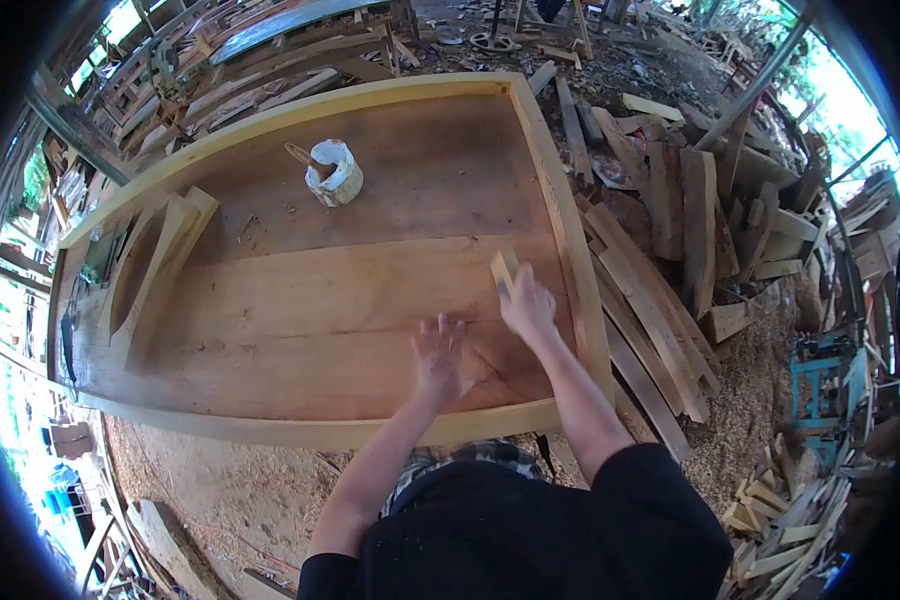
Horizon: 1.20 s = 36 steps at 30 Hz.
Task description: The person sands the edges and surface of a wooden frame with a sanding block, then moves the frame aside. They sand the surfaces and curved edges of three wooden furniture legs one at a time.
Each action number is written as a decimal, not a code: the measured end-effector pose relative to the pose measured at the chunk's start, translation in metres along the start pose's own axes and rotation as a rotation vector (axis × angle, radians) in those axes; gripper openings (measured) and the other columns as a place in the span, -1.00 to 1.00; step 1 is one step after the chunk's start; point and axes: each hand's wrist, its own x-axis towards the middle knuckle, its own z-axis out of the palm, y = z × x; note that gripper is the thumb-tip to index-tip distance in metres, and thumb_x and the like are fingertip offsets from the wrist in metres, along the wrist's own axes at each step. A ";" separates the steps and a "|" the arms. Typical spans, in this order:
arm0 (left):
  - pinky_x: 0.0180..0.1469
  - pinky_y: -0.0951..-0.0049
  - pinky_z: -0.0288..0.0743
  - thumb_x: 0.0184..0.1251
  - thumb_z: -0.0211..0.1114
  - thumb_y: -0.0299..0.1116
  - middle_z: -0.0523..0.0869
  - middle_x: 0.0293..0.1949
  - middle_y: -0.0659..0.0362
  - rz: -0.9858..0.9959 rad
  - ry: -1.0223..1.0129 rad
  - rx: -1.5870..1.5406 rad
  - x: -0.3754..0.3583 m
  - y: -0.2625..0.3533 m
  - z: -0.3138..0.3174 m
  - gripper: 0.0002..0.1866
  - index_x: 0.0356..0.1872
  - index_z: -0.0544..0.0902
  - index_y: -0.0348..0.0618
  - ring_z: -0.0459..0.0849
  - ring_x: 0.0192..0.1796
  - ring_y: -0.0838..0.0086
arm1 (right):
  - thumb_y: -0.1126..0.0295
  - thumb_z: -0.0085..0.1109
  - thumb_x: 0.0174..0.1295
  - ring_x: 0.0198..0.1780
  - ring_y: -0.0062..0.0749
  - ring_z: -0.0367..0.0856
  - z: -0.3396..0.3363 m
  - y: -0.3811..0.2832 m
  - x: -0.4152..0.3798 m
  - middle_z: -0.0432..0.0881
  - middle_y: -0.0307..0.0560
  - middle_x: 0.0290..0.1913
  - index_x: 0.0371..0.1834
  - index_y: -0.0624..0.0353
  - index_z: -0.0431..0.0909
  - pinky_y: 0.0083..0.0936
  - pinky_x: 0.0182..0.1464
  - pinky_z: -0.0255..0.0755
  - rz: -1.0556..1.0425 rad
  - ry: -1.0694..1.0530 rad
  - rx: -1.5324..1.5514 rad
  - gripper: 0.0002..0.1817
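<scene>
A large wooden panel (370,290) with a raised pale frame (545,180) lies before me. My left hand (440,360) rests with fingers spread near the panel's front edge. To its right, my right hand (530,308) grips a small pale wooden block (505,272) whose upper end sticks out past the fingers, close over the panel near its right side. Farther back stands a white tub (335,175), stained around the rim, with a brown handle (297,153) leaning out of it.
Angled wooden pieces (165,265) lie at the panel's left end. Long planks (650,310) are stacked beyond the right frame, with upright boards (698,225) behind them. Wood shavings (770,360) cover the ground, and a blue metal stand (818,390) is at far right.
</scene>
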 end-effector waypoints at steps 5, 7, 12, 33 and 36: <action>0.47 -0.32 -0.20 0.04 0.32 0.36 -0.15 0.55 -0.21 0.028 -0.001 -0.008 0.003 -0.004 0.005 0.19 0.56 -0.04 -0.09 -0.19 0.53 -0.35 | 0.26 0.28 0.19 -0.07 0.23 0.66 -0.020 -0.001 -0.076 0.68 0.28 -0.20 0.03 0.20 0.23 0.08 0.03 0.43 0.206 -0.150 -0.076 -0.52; 0.49 -0.27 -0.22 0.05 0.30 0.38 -0.17 0.56 -0.21 0.036 -0.001 0.029 0.004 -0.005 0.010 0.20 0.57 -0.05 -0.10 -0.21 0.53 -0.35 | 0.20 0.23 0.24 -0.10 0.21 0.67 -0.009 -0.002 -0.033 0.68 0.29 -0.23 -0.03 0.19 0.27 0.04 0.00 0.45 0.130 -0.058 -0.027 -0.58; 0.47 -0.22 -0.11 0.07 0.28 0.39 -0.07 0.54 -0.22 0.017 -0.003 0.119 0.001 0.004 -0.002 0.18 0.55 0.00 -0.16 -0.07 0.51 -0.34 | 0.21 0.18 0.27 -0.11 0.21 0.66 0.001 -0.012 0.086 0.68 0.30 -0.26 -0.05 0.22 0.28 0.06 -0.02 0.45 0.014 0.097 0.002 -0.61; 0.46 -0.32 -0.19 0.00 0.34 0.38 -0.20 0.57 -0.17 0.008 0.000 0.028 0.000 -0.001 0.009 0.23 0.57 -0.06 -0.08 -0.22 0.54 -0.33 | 0.28 0.21 0.21 -0.08 0.22 0.66 0.001 -0.015 0.059 0.68 0.27 -0.19 0.02 0.27 0.26 0.07 0.02 0.44 0.013 0.003 0.029 -0.56; 0.46 -0.31 -0.17 0.00 0.35 0.37 -0.19 0.57 -0.17 0.014 0.006 -0.018 0.000 -0.002 0.009 0.23 0.56 -0.05 -0.09 -0.21 0.54 -0.34 | 0.27 0.22 0.22 -0.07 0.24 0.65 -0.007 -0.009 -0.042 0.65 0.32 -0.12 0.16 0.27 0.21 0.12 0.04 0.44 0.053 -0.170 -0.005 -0.46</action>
